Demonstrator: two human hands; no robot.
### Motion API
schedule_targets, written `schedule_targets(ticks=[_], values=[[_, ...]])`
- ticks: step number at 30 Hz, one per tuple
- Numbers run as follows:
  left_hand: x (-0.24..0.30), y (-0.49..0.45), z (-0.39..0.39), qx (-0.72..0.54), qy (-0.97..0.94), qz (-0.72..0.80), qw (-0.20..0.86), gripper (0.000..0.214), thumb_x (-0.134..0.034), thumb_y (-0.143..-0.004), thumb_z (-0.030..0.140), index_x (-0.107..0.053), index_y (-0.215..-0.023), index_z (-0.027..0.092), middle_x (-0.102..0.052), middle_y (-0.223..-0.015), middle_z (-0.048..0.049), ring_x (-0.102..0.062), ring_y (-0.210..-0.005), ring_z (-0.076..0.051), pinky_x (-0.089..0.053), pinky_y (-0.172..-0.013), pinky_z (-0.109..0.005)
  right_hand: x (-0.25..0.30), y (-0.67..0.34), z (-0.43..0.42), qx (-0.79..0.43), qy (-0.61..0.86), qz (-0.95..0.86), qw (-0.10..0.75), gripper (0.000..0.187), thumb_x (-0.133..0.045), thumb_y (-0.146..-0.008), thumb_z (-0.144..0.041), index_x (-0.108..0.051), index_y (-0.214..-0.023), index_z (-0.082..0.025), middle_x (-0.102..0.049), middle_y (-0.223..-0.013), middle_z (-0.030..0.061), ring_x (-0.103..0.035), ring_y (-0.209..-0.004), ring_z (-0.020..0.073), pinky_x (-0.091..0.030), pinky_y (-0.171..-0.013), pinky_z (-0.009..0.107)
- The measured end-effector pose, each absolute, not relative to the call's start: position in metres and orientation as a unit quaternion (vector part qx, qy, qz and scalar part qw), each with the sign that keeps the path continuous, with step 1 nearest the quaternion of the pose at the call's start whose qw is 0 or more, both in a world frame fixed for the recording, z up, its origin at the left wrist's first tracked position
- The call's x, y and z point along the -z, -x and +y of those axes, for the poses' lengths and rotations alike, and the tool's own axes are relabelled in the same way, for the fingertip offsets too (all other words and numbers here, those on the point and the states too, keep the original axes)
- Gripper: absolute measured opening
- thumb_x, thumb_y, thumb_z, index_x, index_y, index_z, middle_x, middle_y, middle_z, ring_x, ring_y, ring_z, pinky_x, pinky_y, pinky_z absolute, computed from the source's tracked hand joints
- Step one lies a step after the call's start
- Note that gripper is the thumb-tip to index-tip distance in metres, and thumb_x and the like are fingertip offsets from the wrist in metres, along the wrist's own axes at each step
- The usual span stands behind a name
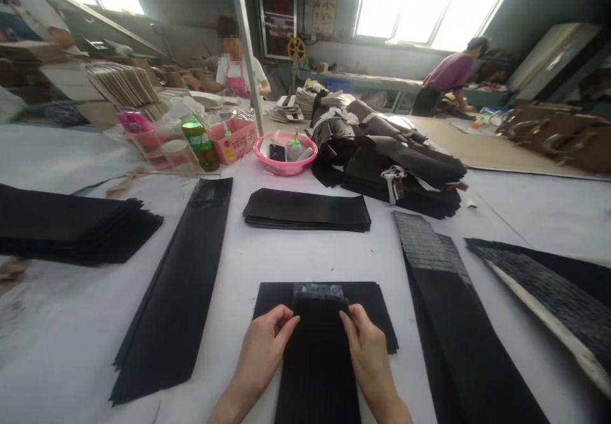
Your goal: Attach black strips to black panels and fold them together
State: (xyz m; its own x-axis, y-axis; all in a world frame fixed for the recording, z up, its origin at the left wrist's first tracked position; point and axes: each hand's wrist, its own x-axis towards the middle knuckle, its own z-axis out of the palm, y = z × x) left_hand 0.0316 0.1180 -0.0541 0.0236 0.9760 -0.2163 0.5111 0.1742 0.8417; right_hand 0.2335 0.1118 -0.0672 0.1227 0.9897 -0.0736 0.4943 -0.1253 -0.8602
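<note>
Fingertips of the left hand (265, 344) and right hand (371, 344) pinch opposite edges of a black strip (317, 360) near its far end, which lies over the middle of a wide black panel (370, 295). Beyond the panel sits a black stack (305, 211); farther beyond it, a pink basin (286, 168); left of it, long black pieces (179, 296).

Black strip (317, 360), near end cut off by the lower edge; black panel (375, 316), partly hidden beneath it; wall poster (325, 7), lettering too blurred to read.
</note>
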Motion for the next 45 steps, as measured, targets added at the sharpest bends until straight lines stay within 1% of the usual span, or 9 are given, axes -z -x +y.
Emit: schedule_targets(ticks=[3,6,10,13,17,21,27,37,45], values=[[0.058,-0.031,0.122,-0.246,-0.6,0.645,0.405,0.035,-0.043,-0.093,0.049,-0.057,-0.076,0.021,-0.054,-0.063,0.0041,-0.047,-0.058,-0.013,-0.031,-0.056,-0.024,0.067,-0.238,0.116,-0.289,0.694,-0.59,0.294,0.037,-0.039,-0.096,-0.049,-0.045,-0.071,-0.022,-0.05,-0.059,-0.0038,-0.044,-0.053,0.0128,-0.03,-0.054,0.024],[0.06,-0.03,0.125,-0.218,-0.607,0.656,0.392,0.039,-0.04,-0.093,0.05,-0.055,-0.073,0.021,-0.053,-0.06,0.0044,-0.047,-0.056,-0.013,-0.029,-0.055,-0.025,0.068,-0.241,0.12,-0.266,0.708,-0.597,0.266,0.039,-0.04,-0.096,-0.049,-0.043,-0.067,-0.022,-0.05,-0.058,-0.0042,-0.043,-0.052,0.0123,-0.028,-0.053,0.024],[0.059,-0.032,0.13,-0.191,-0.604,0.675,0.379,0.039,-0.04,-0.093,0.051,-0.053,-0.071,0.022,-0.051,-0.057,0.0052,-0.044,-0.052,-0.012,-0.028,-0.053,-0.024,0.068,-0.24,0.127,-0.257,0.731,-0.588,0.232,0.037,-0.043,-0.095,-0.049,-0.047,-0.068,-0.023,-0.053,-0.058,-0.0043,-0.046,-0.052,0.0125,-0.028,-0.053,0.023],[0.059,-0.033,0.131,-0.185,-0.603,0.681,0.372,0.037,-0.04,-0.093,0.049,-0.053,-0.071,0.022,-0.055,-0.058,0.0049,-0.047,-0.053,-0.012,-0.028,-0.053,-0.024,0.068,-0.238,0.133,-0.256,0.745,-0.581,0.205,0.036,-0.045,-0.094,-0.049,-0.049,-0.069,-0.023,-0.056,-0.059,-0.0042,-0.05,-0.053,0.0132,-0.028,-0.053,0.023],[0.06,-0.034,0.13,-0.19,-0.6,0.689,0.36,0.036,-0.041,-0.093,0.046,-0.052,-0.068,0.021,-0.056,-0.057,0.0044,-0.05,-0.053,-0.012,-0.028,-0.054,-0.024,0.068,-0.237,0.136,-0.254,0.758,-0.573,0.18,0.037,-0.046,-0.092,-0.052,-0.051,-0.069,-0.024,-0.057,-0.058,-0.0044,-0.052,-0.054,0.0142,-0.028,-0.052,0.024],[0.06,-0.034,0.13,-0.193,-0.592,0.695,0.359,0.036,-0.041,-0.093,0.045,-0.052,-0.068,0.021,-0.057,-0.058,0.0043,-0.051,-0.054,-0.012,-0.028,-0.054,-0.024,0.067,-0.237,0.137,-0.251,0.763,-0.572,0.162,0.037,-0.045,-0.092,-0.053,-0.051,-0.069,-0.025,-0.057,-0.058,-0.0044,-0.054,-0.054,0.015,-0.029,-0.052,0.024],[0.059,-0.035,0.132,-0.177,-0.595,0.708,0.337,0.037,-0.04,-0.094,0.044,-0.049,-0.067,0.021,-0.054,-0.056,0.0048,-0.049,-0.052,-0.012,-0.027,-0.053,-0.025,0.064,-0.237,0.139,-0.244,0.768,-0.578,0.132,0.037,-0.043,-0.093,-0.052,-0.051,-0.07,-0.025,-0.06,-0.059,-0.0037,-0.057,-0.056,0.017,-0.029,-0.053,0.025],[0.058,-0.038,0.135,-0.164,-0.584,0.724,0.328,0.037,-0.041,-0.093,0.043,-0.048,-0.064,0.021,-0.054,-0.054,0.0047,-0.05,-0.052,-0.012,-0.026,-0.053,-0.025,0.061,-0.235,0.141,-0.241,0.773,-0.577,0.108,0.035,-0.043,-0.094,-0.05,-0.052,-0.07,-0.026,-0.061,-0.06,-0.0037,-0.059,-0.059,0.0185,-0.029,-0.053,0.025],[0.059,-0.039,0.137,-0.164,-0.586,0.725,0.323,0.038,-0.041,-0.093,0.043,-0.047,-0.064,0.021,-0.054,-0.054,0.0037,-0.05,-0.052,-0.012,-0.026,-0.053,-0.025,0.065,-0.236,0.143,-0.231,0.769,-0.584,0.119,0.037,-0.043,-0.093,-0.051,-0.052,-0.069,-0.025,-0.061,-0.058,-0.0027,-0.059,-0.055,0.0175,-0.029,-0.051,0.025]])
